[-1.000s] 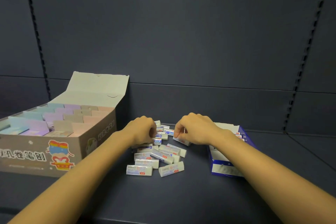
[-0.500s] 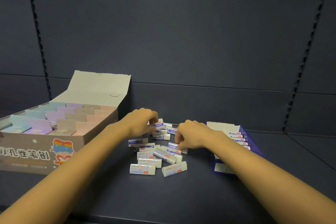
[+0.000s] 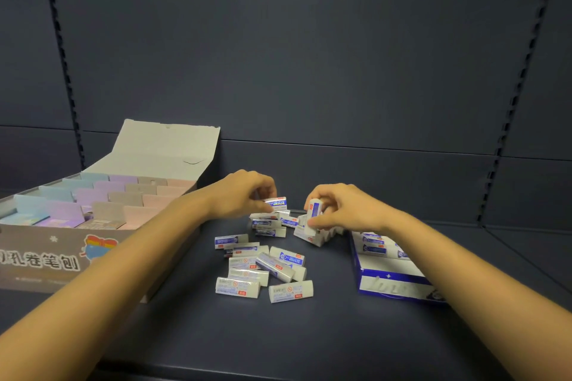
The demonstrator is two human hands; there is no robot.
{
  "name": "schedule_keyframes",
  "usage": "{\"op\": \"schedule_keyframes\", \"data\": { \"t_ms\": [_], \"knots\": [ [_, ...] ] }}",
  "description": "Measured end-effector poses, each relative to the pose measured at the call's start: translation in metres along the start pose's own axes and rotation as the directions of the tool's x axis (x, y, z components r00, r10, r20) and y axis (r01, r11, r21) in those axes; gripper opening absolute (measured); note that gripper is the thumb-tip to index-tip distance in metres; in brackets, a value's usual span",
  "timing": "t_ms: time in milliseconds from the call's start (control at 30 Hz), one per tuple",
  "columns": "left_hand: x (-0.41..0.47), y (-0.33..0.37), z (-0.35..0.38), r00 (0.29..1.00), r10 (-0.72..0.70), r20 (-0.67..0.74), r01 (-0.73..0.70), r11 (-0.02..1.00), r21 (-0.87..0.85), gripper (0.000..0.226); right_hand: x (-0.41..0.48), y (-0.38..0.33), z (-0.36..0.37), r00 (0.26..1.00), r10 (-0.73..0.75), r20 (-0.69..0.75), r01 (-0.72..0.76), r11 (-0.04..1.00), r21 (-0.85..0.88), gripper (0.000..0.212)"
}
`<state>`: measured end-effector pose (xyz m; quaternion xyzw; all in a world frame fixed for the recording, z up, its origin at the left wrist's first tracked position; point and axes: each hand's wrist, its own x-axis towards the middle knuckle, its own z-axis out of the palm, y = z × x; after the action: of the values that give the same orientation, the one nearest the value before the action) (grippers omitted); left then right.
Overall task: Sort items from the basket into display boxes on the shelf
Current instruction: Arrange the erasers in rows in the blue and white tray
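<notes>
Left hand (image 3: 244,195) and right hand (image 3: 343,210) pinch erasers (image 3: 277,203) over pile (image 3: 263,266) between 2 boxes (image 3: 393,286)

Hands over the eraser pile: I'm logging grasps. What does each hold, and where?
The left hand pinches a white, blue-labelled rectangular eraser by its left end; the right hand holds a second such eraser upright, thumb below, fingers above.

On the dark grey shelf (image 3: 309,337) the left hand (image 3: 244,195) pinches a small white, blue-labelled eraser (image 3: 277,203) level above a loose heap of like erasers (image 3: 263,269), while the right hand (image 3: 343,209) grips another such eraser (image 3: 315,210) stood on end. A blue-and-white cardboard display box (image 3: 390,283) holding erasers lies just right of the heap, and an open grey cardboard box of pastel packets (image 3: 62,257) stands at the left.
</notes>
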<state>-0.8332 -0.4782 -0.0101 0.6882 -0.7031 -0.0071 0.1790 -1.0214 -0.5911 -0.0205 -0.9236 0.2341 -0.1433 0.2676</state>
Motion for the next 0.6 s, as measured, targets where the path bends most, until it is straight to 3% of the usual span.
{"op": "schedule_keyframes", "data": {
  "t_ms": [233, 433, 600],
  "knots": [
    [0.020, 0.027, 0.007, 0.995, 0.095, 0.000, -0.095, 0.994, -0.056, 0.014, -0.028, 0.021, -0.028, 0.992, 0.099, -0.080, -0.092, 0.992, 0.081, 0.018],
    [0.041, 0.059, 0.023, 0.989, 0.144, 0.008, -0.142, 0.980, -0.136, 0.012, -0.054, 0.049, -0.049, 0.979, 0.168, -0.120, -0.166, 0.986, 0.023, 0.014],
    [0.062, 0.090, 0.045, 0.981, 0.186, 0.052, -0.178, 0.976, -0.129, 0.015, -0.075, 0.070, -0.060, 0.965, 0.211, -0.157, -0.223, 0.973, -0.066, 0.027]
  ]
}}
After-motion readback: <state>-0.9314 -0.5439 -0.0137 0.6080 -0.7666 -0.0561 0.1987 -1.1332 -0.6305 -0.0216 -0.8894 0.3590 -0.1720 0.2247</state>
